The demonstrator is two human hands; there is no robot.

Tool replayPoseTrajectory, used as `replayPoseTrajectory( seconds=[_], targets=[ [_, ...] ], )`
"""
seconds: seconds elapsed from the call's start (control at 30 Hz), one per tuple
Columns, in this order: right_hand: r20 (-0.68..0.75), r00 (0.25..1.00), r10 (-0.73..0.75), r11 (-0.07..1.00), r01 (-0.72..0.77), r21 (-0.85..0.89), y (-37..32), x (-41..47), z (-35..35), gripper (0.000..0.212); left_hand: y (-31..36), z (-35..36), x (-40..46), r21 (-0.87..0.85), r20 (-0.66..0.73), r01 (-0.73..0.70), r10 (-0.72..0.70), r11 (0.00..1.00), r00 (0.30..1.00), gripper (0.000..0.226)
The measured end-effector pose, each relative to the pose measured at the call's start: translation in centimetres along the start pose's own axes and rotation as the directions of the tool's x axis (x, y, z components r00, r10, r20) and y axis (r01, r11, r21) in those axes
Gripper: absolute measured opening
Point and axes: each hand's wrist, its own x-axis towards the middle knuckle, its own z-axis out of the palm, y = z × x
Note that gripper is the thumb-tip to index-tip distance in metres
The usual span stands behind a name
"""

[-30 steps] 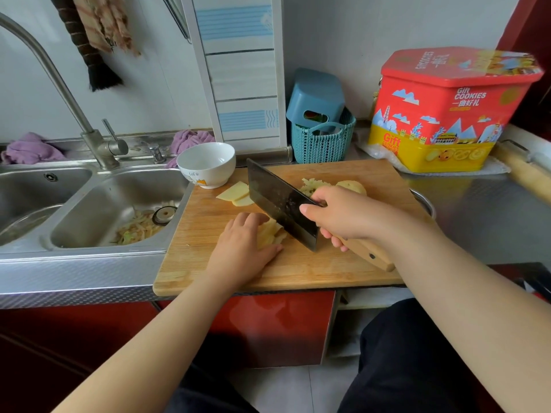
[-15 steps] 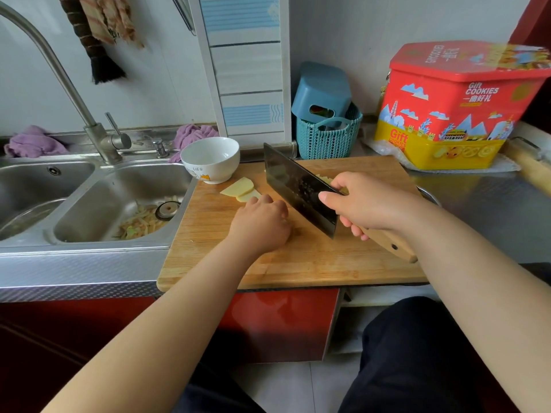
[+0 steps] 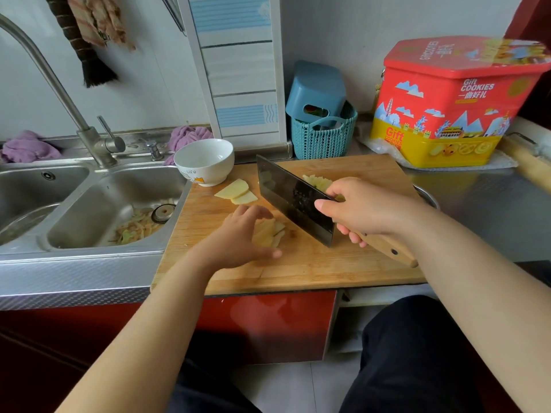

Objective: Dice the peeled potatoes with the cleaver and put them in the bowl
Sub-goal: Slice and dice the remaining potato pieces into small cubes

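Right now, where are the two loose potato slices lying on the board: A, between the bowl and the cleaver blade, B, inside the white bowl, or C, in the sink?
A: the potato slices lie flat on the cutting board, between the white bowl and the cleaver.

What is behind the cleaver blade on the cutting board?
Behind the cleaver a pile of cut potato shows on the cutting board. The blade and the right hand cover most of it.

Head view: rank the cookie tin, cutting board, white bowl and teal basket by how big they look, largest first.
1. cutting board, nearest the camera, which flatters it
2. cookie tin
3. teal basket and white bowl: too alike to rank.
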Motion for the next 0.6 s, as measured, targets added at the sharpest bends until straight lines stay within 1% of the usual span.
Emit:
replayPoseTrajectory(
  seconds=[0.07, 0.13, 0.2, 0.3, 0.43, 0.5, 0.6],
  targets=[
    [0.009, 1.000, -0.007, 1.000, 0.007, -0.004, -0.1, 0.0, 0.0, 0.041, -1.6, -0.3, -1.2, -0.071, 0.017, -0.041, 0.042, 0.997, 0.999, 0.077],
    [0.016, 1.000, -0.016, 1.000, 0.016, -0.009, -0.3, -0.1, 0.0, 0.038, -2.8, -0.3, -1.9, -0.166, -0.030, -0.073, 0.069, 0.983, 0.997, 0.081],
    [0.025, 0.999, -0.019, 1.000, 0.020, -0.016, -0.6, -0.2, 0.1, 0.035, -3.5, 0.0, -2.1, -0.216, -0.087, -0.098, 0.080, 0.972, 0.993, 0.080],
    [0.053, 0.998, -0.014, 1.000, 0.015, -0.017, -0.9, -0.4, 0.2, 0.031, -3.5, 0.1, -1.9, -0.200, -0.141, -0.130, 0.103, 0.971, 0.985, 0.080],
    [0.093, 0.996, -0.012, 1.000, 0.013, -0.012, -1.4, -0.8, 0.1, 0.030, -2.6, 0.4, -1.2, -0.130, -0.191, -0.166, 0.140, 0.977, 0.972, 0.079],
    [0.093, 0.996, -0.007, 1.000, 0.007, -0.003, -1.5, -0.8, 0.2, 0.030, -2.4, 0.4, -1.1, -0.108, -0.176, -0.172, 0.152, 0.979, 0.973, 0.075],
    [0.088, 0.996, 0.006, 1.000, -0.006, 0.009, -1.4, -0.9, 0.2, 0.029, -2.1, 0.2, -1.2, -0.226, -0.096, -0.148, 0.129, 0.963, 0.987, 0.072]
  ],
)
